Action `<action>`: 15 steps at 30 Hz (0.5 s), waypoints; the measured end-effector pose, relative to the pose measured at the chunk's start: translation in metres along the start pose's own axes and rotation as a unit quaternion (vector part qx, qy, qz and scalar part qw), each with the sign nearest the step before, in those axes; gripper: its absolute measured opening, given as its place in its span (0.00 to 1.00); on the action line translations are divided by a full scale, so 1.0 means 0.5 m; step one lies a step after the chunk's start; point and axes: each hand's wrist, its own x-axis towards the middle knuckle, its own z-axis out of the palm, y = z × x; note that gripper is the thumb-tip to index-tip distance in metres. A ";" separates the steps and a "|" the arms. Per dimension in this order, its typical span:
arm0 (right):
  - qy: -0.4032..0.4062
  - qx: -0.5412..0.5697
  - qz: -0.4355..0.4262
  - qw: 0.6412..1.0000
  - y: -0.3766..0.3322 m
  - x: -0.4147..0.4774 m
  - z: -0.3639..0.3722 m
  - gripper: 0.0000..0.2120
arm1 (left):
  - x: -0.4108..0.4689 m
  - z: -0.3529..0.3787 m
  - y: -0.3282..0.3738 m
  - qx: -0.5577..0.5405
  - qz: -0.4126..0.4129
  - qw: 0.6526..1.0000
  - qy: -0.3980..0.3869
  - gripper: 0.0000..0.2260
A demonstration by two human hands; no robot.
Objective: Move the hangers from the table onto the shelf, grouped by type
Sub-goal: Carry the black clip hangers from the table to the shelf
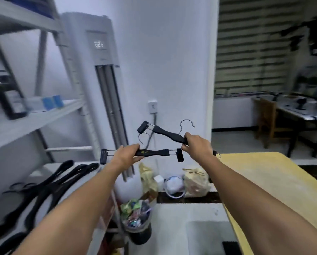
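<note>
A black clip hanger in each hand, held up in the air between the shelf and the yellow table.
The left hand curls round the bar of the level hanger, which has gold lettering and a metal hook. The right hand grips the tilted hanger just above it.

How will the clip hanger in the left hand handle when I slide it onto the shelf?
Probably stiff: the clip hanger juts out straight with the left hand gripping only its bar. Likely light, held one-handed. Its wire hook and end clips may snag the black hangers lying on the shelf.
</note>
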 end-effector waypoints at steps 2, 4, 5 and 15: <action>-0.008 0.024 -0.041 0.999 -0.072 0.001 0.011 0.11 | -0.062 -0.023 -0.063 0.013 -0.032 0.999 0.002 0.10; -0.018 0.043 -0.079 0.996 -0.141 -0.002 0.019 0.11 | -0.125 -0.044 -0.118 0.024 -0.061 0.998 0.001 0.10; -0.023 0.051 -0.098 0.994 -0.175 -0.005 0.024 0.11 | -0.159 -0.053 -0.143 0.029 -0.080 0.996 -0.002 0.10; -0.065 0.088 -0.262 0.959 -0.509 -0.114 0.059 0.14 | -0.546 -0.142 -0.328 0.051 -0.261 0.964 -0.012 0.12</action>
